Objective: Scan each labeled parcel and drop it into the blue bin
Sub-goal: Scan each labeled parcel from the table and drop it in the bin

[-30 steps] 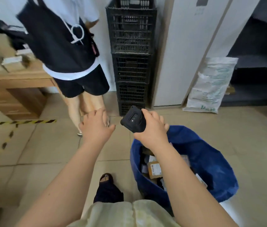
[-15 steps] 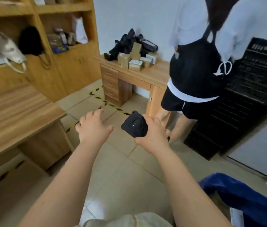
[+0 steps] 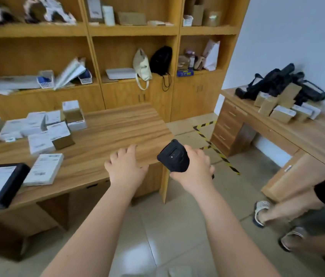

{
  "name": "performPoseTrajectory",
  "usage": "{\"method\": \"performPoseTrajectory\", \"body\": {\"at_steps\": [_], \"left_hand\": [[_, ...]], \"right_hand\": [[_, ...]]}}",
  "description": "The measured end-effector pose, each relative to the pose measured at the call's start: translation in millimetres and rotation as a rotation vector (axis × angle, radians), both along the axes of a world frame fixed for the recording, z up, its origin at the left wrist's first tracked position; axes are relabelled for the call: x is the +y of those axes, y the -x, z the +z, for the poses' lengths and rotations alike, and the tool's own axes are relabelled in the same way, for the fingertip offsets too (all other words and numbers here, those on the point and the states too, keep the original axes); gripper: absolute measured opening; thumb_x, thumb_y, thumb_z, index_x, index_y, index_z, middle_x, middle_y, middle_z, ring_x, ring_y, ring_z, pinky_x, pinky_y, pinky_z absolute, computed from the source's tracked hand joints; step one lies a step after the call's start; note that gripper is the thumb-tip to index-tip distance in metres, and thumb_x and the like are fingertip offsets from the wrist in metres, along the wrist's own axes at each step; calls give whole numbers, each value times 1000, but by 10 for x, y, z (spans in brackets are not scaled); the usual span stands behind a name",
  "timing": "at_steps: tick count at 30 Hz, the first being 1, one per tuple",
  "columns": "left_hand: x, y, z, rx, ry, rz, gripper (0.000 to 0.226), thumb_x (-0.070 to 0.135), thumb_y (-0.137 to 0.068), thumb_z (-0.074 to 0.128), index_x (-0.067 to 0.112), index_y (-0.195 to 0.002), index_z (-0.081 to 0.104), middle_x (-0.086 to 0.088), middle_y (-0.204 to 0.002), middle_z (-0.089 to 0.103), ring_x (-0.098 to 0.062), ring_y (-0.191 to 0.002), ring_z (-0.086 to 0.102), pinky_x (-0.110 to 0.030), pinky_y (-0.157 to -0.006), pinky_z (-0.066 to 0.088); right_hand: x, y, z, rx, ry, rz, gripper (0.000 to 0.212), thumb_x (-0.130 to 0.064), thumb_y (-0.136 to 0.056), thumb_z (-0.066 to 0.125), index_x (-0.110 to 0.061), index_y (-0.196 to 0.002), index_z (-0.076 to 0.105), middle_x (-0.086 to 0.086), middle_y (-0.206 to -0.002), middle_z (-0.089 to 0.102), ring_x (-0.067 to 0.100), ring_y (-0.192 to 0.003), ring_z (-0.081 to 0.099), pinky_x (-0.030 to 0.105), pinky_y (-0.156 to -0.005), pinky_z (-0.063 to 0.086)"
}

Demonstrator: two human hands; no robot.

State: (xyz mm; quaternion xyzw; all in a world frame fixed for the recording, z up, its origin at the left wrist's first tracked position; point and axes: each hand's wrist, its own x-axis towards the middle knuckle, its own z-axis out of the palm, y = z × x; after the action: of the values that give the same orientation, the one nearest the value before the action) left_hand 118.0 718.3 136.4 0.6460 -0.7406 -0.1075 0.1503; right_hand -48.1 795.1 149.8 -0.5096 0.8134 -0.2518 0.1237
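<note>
On wooden surface (image 3: 117, 124), left part: nearest white parcel (image 3: 44, 171) lies flat, label up | left hand (image 3: 126, 167) empty, fingers loosely spread over surface corner | right hand (image 3: 194, 168) grips black scanner (image 3: 174, 156) | judged light, stiff, smooth cardboard; pinch across its narrow sides | blue bin out of view

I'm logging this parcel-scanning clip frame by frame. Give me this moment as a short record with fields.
left hand: open, empty, fingers spread by the table edge
right hand: grips the scanner
scanner: black, held beside the table corner
parcels: labeled boxes on the table, none held
nearest parcel: white box lying flat
blue bin: not in view
bystander: sandaled feet at right
</note>
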Motion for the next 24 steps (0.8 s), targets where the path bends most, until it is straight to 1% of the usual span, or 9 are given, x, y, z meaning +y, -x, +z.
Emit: {"method": "performPoseTrajectory", "body": {"at_steps": [2, 5, 8, 10, 13, 18, 21, 24], "left_hand": [[-222, -258, -15, 3, -12, 71, 77, 48, -85, 68, 32, -151, 31, -4, -144, 46, -32, -133, 38, -48, -105, 34], [-505, -549, -79, -6, -35, 157, 79, 52, -85, 68, 33, -151, 29, -5, -146, 45, -33, -136, 36, -49, -107, 33], [-756, -722, -181, -5, -71, 230, 79, 52, -85, 68, 33, -151, 30, -6, -147, 43, -33, -137, 35, -50, -108, 32], [-921, -760, -240, -10, -94, 269, 77, 52, -85, 67, 33, -150, 30, -5, -146, 44, -32, -136, 36, -49, -108, 32], [-1214, -745, -292, -21, -98, 310, 76, 54, -85, 66, 33, -150, 31, -5, -147, 43, -32, -136, 35, -48, -108, 33], [-1855, -732, -315, -16, -64, 408, 75, 53, -86, 66, 32, -150, 33, -5, -149, 42, -32, -138, 34, -51, -111, 30], [-2272, -739, -302, -18, -106, 478, 77, 52, -85, 65, 31, -151, 31, -6, -148, 42, -33, -136, 35, -50, -109, 31], [-2655, -808, -296, -9, -177, 569, 80, 48, -84, 65, 30, -152, 26, -6, -148, 40, -33, -136, 33, -51, -109, 31]], "right_hand": [[-279, -176, -30, -8, 3, 41, 80, -38, -71, 79, -37, -139, 38, -3, -127, 45, 27, -123, 39, 43, -99, 30], [-656, -383, -85, -20, -16, 107, 88, -39, -73, 80, -35, -147, 33, -3, -134, 42, 26, -127, 36, 43, -103, 28], [-1010, -529, -130, -11, -42, 174, 86, -37, -74, 79, -35, -146, 33, -3, -135, 44, 25, -127, 37, 44, -102, 28], [-1262, -587, -156, 16, -55, 189, 86, -38, -73, 79, -36, -146, 33, -4, -132, 45, 24, -123, 39, 43, -99, 30], [-1686, -627, -192, 13, -52, 222, 85, -36, -75, 77, -35, -147, 31, -5, -130, 44, 24, -122, 39, 41, -96, 29], [-2499, -597, -246, -9, -43, 336, 85, -34, -75, 75, -35, -148, 31, -6, -129, 43, 24, -122, 37, 41, -99, 28], [-3026, -589, -232, -17, -54, 413, 90, -33, -75, 76, -34, -151, 29, -5, -134, 42, 23, -126, 36, 42, -102, 27], [-3496, -647, -209, 8, -71, 508, 91, -34, -75, 75, -34, -153, 27, -6, -136, 40, 23, -127, 35, 41, -101, 27]]}}
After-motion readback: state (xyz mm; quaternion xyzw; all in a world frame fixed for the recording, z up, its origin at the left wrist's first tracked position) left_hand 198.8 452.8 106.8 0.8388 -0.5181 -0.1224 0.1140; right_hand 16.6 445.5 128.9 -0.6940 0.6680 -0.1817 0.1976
